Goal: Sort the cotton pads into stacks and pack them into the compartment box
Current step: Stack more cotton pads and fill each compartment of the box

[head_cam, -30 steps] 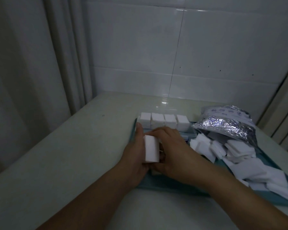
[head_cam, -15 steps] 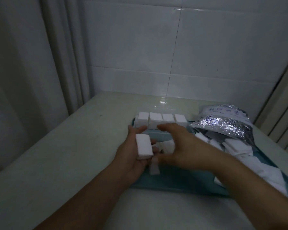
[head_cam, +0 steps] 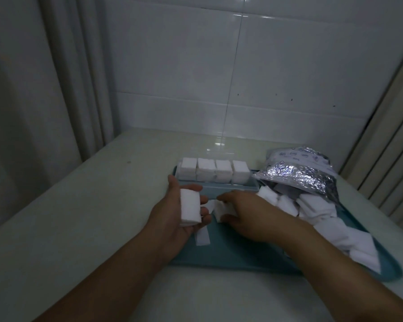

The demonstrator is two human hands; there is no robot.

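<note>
My left hand [head_cam: 172,212] grips a thick white stack of cotton pads [head_cam: 190,209] over the left edge of the blue tray [head_cam: 230,256]. Just to its right, my right hand [head_cam: 244,212] lies palm down and pinches a few loose pads [head_cam: 221,209] on the tray. The clear compartment box [head_cam: 213,173] stands at the tray's far end, with several white stacks filling its row. One loose pad [head_cam: 202,237] lies flat below my left hand. A heap of loose pads [head_cam: 321,217] spreads across the tray's right side.
An open silver foil bag [head_cam: 298,173] lies at the back right, pads spilling from its mouth. The tray rests on a pale counter [head_cam: 91,217] against a white tiled wall. A curtain hangs at the left and a ribbed frame at the right.
My right hand let go of the stack, reached toward the box, then dropped onto loose pads on the tray. My left hand has kept the stack and moved slightly left.
</note>
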